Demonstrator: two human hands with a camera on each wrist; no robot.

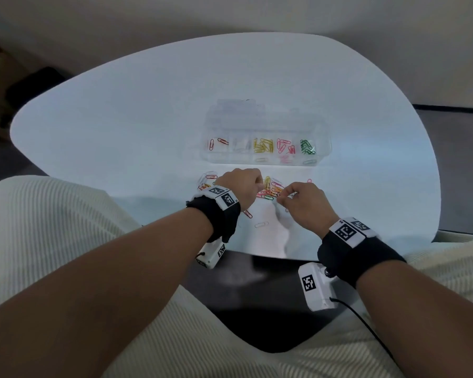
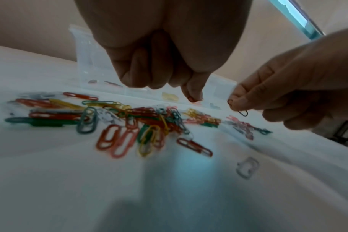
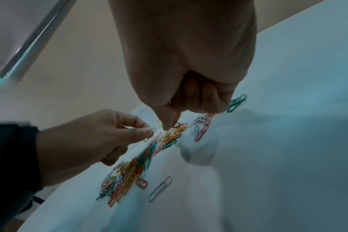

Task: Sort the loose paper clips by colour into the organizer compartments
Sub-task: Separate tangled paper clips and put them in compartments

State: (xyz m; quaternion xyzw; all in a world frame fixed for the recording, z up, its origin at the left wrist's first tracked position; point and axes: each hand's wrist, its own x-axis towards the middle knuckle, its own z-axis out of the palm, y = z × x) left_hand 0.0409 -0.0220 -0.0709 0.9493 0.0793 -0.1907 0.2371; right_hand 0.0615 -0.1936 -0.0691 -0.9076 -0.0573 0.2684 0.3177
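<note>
A clear organizer [image 1: 224, 159] stands mid-table, with red, white, yellow, pink and green clips in separate compartments. In front of it lies a mixed pile of loose paper clips [image 1: 271, 190] [image 2: 141, 124] [image 3: 133, 166]. My left hand [image 1: 259, 184] [image 2: 194, 97] hovers over the pile's left part. Its thumb and forefinger pinch a small clip [image 2: 190, 99] that looks red. My right hand [image 1: 283, 197] [image 3: 170, 125] is just right of it, above the pile, pinching a dark clip [image 3: 176, 124] [image 2: 237, 109]. The two hands' fingertips are close together but apart.
The white rounded table [image 1: 120, 118] ends just in front of the hands. A single pale clip [image 1: 261, 224] and a red clip [image 1: 248, 214] lie nearer me than the pile. More clips [image 1: 209, 180] lie behind my left wrist. My lap in cream fabric is below.
</note>
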